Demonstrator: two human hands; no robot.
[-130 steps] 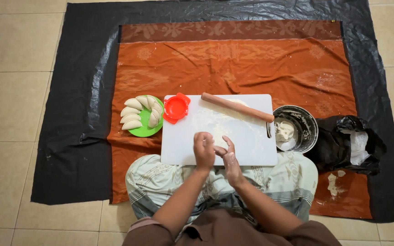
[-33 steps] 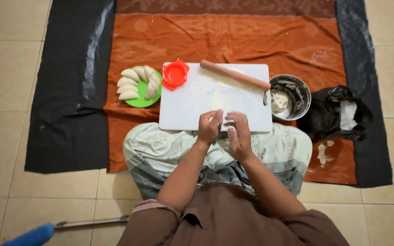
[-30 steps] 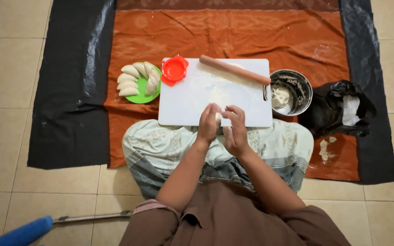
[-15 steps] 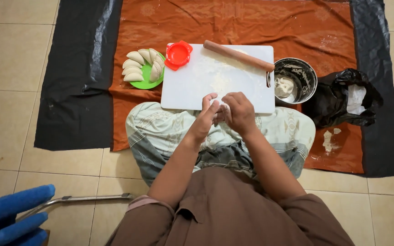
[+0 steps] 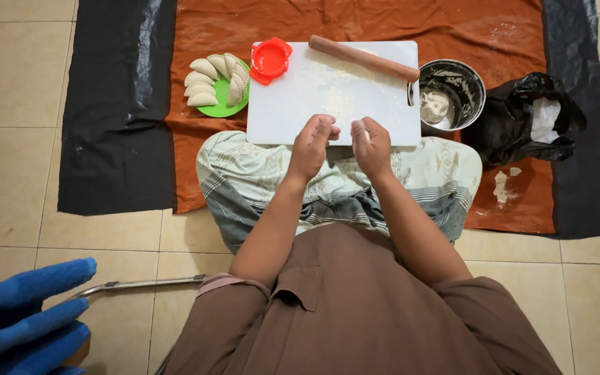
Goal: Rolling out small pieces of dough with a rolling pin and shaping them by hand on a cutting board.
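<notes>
Nearest me, over the lap, both forearms reach forward and the left hand (image 5: 312, 142) and right hand (image 5: 371, 144) hover a little apart at the near edge of the white cutting board (image 5: 293, 111), fingers curled inward; a small pale bit of dough (image 5: 357, 128) seems pinched at the right fingertips, though I cannot tell for sure. It looks like a piece is being shaped, and flattening it would call for the wooden rolling pin (image 5: 364, 58) at the board's far edge. Farther left sit the red dumpling press (image 5: 270, 60) and green plate (image 5: 225, 105) of folded dumplings (image 5: 210, 80); the flour-dusted metal pot (image 5: 453, 94) stands right.
</notes>
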